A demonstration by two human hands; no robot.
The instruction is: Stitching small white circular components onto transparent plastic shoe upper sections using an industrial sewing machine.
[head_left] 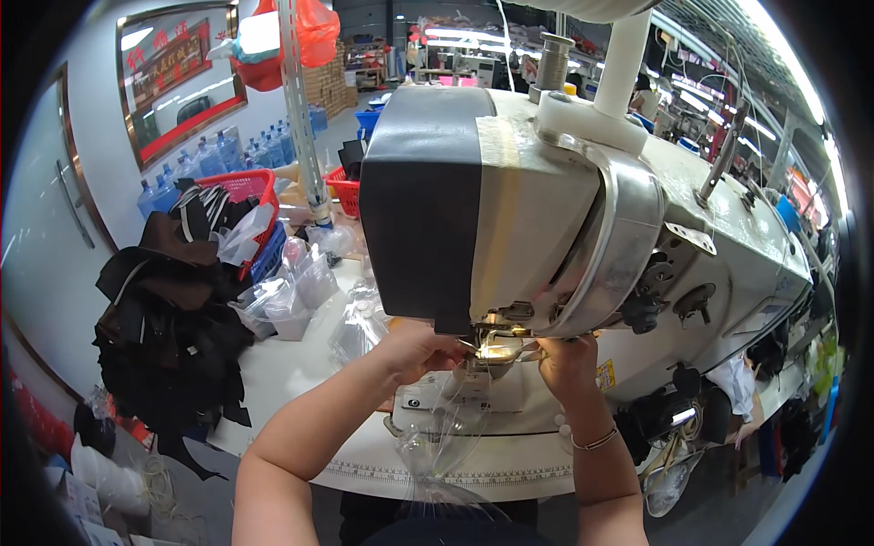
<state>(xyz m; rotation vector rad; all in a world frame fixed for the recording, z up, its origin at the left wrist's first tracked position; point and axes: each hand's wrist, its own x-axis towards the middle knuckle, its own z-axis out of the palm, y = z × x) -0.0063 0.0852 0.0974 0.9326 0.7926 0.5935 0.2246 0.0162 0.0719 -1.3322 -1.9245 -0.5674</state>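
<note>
My left hand [421, 353] is closed in a pinch at the left of the lit needle area [496, 351] of a large sewing machine [546, 209]. What its fingertips hold is too small to make out. On the other side of the needle, my right hand [569, 366] is closed, its fingers partly hidden under the machine head. A thin, shiny piece shows beside its fingertips, and I cannot tell what it is. Clear plastic film [443, 446] hangs from below the needle over the table's front edge toward my lap.
Clear plastic pieces [360, 328] and a clear container [289, 314] lie left on the white table [273, 387]. Dark material [168, 337] is heaped beyond its left edge, near a red basket [264, 187]. A thread spool [553, 64] stands on the machine.
</note>
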